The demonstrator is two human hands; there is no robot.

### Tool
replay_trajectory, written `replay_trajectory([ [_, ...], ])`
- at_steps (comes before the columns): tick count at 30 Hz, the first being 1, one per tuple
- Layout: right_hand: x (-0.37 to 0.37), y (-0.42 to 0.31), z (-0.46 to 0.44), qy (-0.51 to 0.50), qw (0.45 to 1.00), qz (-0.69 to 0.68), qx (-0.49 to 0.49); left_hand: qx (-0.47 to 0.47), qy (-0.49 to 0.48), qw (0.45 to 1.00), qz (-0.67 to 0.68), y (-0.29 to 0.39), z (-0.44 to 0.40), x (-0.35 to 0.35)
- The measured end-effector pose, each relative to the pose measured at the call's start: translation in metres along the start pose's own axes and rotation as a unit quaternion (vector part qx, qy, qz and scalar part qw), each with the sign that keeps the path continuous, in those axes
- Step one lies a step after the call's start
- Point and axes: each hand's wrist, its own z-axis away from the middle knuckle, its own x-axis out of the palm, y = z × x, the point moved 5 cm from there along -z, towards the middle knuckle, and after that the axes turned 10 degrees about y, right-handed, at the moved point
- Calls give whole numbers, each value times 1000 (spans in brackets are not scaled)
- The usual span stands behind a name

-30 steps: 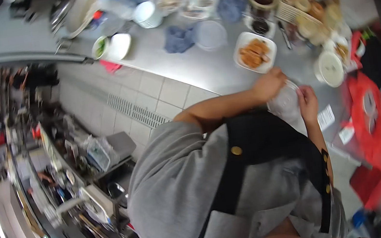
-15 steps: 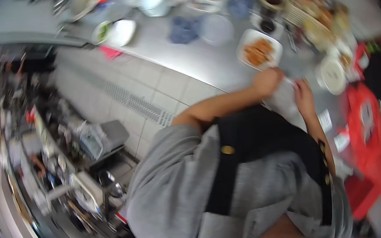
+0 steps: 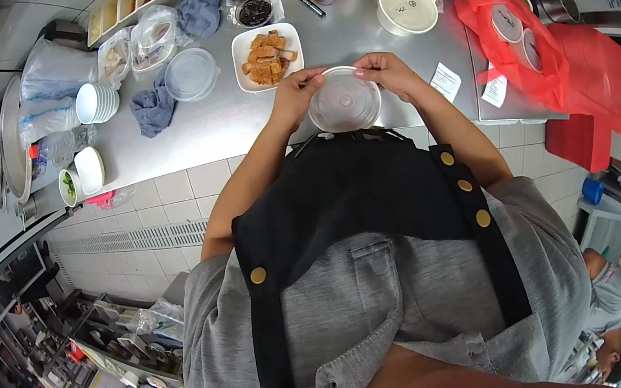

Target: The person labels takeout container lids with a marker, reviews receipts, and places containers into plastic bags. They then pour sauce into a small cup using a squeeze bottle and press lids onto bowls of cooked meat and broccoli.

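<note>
Clear plastic lid or bowl (image 3: 346,106), one; at the near edge of the table (image 3: 234,129); left hand (image 3: 295,98) and right hand (image 3: 392,76) pinch its far rim at either side, likely to steady it; white bowl (image 3: 290,33) of fried food (image 3: 266,60) beyond, seemingly kept within reach.

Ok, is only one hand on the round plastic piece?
No, the left hand and the right hand both hold the round plastic piece by its rim.
</note>
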Motion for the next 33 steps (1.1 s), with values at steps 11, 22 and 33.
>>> replay_trajectory([
  [11,-5,41,40,104,987,-73,101,85,104,985,-110,1,22,-7],
  [22,26,-27,-10,100,908,251,-322,115,70,982,-130,1,3,-2],
  [33,31,-13,-33,-2,946,152,-287,188,144,956,-174,4,-3,6],
])
